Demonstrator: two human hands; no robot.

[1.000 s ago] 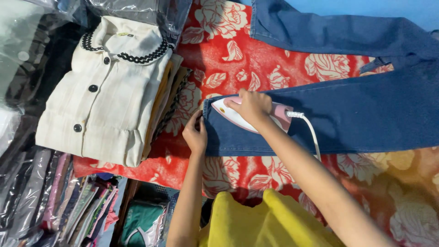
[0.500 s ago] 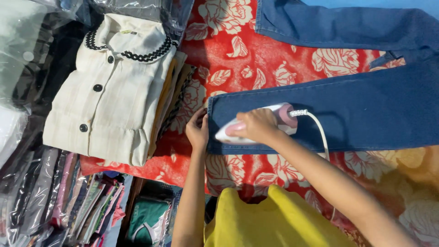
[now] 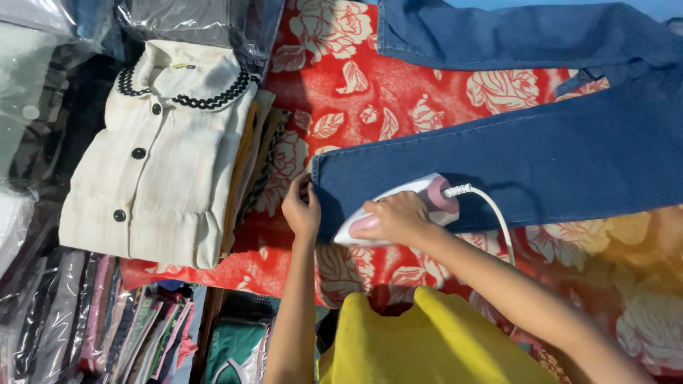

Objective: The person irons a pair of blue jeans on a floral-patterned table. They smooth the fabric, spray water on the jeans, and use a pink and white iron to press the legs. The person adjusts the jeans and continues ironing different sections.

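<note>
You are gripping the white and pink iron [image 3: 398, 210] in your right hand [image 3: 398, 217], fingers wrapped tight over its handle, and it is sitting flat on the lower leg of the blue jeans [image 3: 512, 153] close to the hem. Your left hand [image 3: 302, 210] is pinching the hem edge, fingers closed on the denim, just beside the iron's tip. Risk, as a judgement: with the tip this near your left fingers, a push toward the hem could burn them; resting the iron in one spot could scorch the denim. The white cord [image 3: 491, 206] is looping over the leg behind the iron and could snag or drag the cloth. The jeans are lying on a red floral cloth [image 3: 356, 99]. To the left a folded cream shirt [image 3: 167, 156] on a stack of clothes is crowding the hem; open room is lying to the right along the leg.
</note>
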